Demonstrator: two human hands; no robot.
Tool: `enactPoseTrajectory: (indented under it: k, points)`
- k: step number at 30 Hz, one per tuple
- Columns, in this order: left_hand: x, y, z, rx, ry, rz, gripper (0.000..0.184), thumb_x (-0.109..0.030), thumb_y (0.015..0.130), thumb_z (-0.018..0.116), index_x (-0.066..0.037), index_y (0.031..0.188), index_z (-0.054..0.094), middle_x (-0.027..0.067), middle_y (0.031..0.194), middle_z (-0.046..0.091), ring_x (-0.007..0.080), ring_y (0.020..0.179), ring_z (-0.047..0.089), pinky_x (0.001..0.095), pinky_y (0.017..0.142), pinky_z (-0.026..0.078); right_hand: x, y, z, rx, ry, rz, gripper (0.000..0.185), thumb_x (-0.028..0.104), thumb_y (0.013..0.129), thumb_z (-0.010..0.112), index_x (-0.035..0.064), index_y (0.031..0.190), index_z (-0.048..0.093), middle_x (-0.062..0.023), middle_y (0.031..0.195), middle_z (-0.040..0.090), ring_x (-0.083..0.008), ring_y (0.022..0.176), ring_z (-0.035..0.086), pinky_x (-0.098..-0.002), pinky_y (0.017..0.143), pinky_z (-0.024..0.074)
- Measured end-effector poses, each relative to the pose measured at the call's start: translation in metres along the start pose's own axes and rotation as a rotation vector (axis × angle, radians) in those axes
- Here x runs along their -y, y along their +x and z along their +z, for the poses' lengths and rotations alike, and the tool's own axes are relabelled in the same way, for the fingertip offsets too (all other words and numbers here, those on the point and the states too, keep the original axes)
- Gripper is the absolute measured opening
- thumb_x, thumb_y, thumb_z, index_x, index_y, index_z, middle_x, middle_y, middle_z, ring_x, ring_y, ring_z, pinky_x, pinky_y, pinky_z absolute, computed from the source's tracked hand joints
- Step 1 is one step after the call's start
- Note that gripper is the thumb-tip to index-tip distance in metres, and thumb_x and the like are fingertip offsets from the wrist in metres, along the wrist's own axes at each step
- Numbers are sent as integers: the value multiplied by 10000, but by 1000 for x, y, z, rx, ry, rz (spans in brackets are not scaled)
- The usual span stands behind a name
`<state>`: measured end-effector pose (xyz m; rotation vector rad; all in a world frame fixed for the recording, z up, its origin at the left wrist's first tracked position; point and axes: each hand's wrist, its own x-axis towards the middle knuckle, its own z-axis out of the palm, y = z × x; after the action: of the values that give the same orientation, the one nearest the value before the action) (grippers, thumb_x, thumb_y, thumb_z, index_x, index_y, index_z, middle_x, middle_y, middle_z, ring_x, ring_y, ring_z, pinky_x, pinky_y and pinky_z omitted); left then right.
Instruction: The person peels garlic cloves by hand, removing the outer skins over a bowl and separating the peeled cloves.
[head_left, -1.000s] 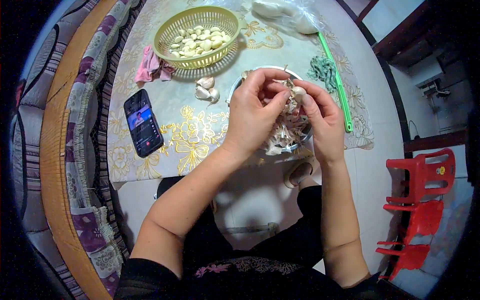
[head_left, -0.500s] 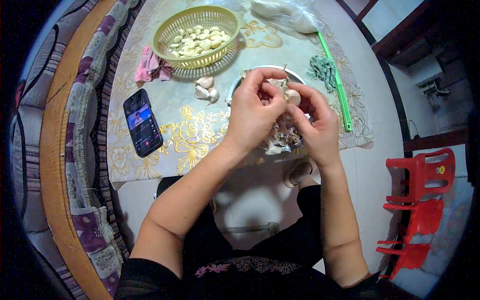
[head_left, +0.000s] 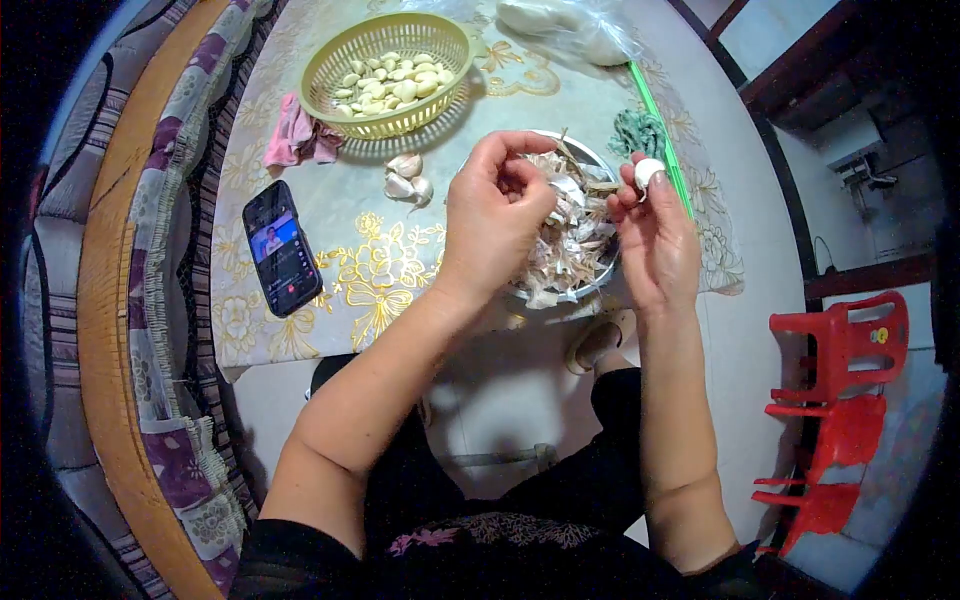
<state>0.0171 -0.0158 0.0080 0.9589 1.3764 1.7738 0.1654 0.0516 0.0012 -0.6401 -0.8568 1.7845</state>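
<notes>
My right hand grips a whitish garlic clove between thumb and fingers, to the right of a bowl heaped with garlic skins. Over the bowl's left side, my left hand is closed in a pinch. What its fingertips hold, if anything, is hidden behind the hand. A few unpeeled garlic cloves lie together on the patterned tablecloth, left of my left hand. Farther back stands a yellow-green plastic basket containing many peeled cloves.
A phone with a lit screen lies at the left, near a pink cloth. Along the table's right side are a green stick and a green cloth. A clear plastic bag sits at the back. Red chairs stand right.
My hands have moved apart. The right one has drawn away to the right with the garlic clove and turned palm up, uncovering more of the skins in the bowl.
</notes>
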Motion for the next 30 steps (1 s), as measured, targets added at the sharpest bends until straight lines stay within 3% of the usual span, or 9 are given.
enactPoseTrajectory:
  k: [10, 19, 25, 30]
  points:
    - [9, 0, 3, 39, 72, 95, 77, -40, 859, 599, -9, 929, 610, 13, 822, 609, 67, 725, 566, 206, 659, 473, 6, -11, 20, 140, -495, -41, 309, 152, 925, 546, 16, 1202, 556, -32, 1009, 605, -81, 794, 569, -212, 723, 472]
    - [9, 0, -1, 45, 192, 207, 87, -41, 852, 581, -5, 927, 609, 38, 841, 600, 76, 744, 554, 229, 673, 470, -2, -15, 23, 147, -559, -8, 253, 125, 898, 584, 29, 1131, 602, -13, 945, 605, -72, 743, 552, -203, 666, 466]
    - [10, 1, 4, -27, 320, 467, 129, -5, 799, 615, -25, 926, 611, 71, 820, 555, 124, 723, 554, 243, 655, 475, -2, -13, 22, 117, -520, -49, 264, 127, 898, 590, 16, 1138, 594, -28, 976, 613, -79, 783, 559, -205, 692, 468]
    - [3, -3, 4, 33, 275, 341, 106, -24, 784, 650, -19, 878, 601, 60, 798, 539, 122, 693, 545, 244, 614, 473, -3, -11, 17, 86, -521, -87, 271, 128, 897, 593, 8, 1141, 590, -41, 1016, 616, -82, 830, 560, -211, 724, 468]
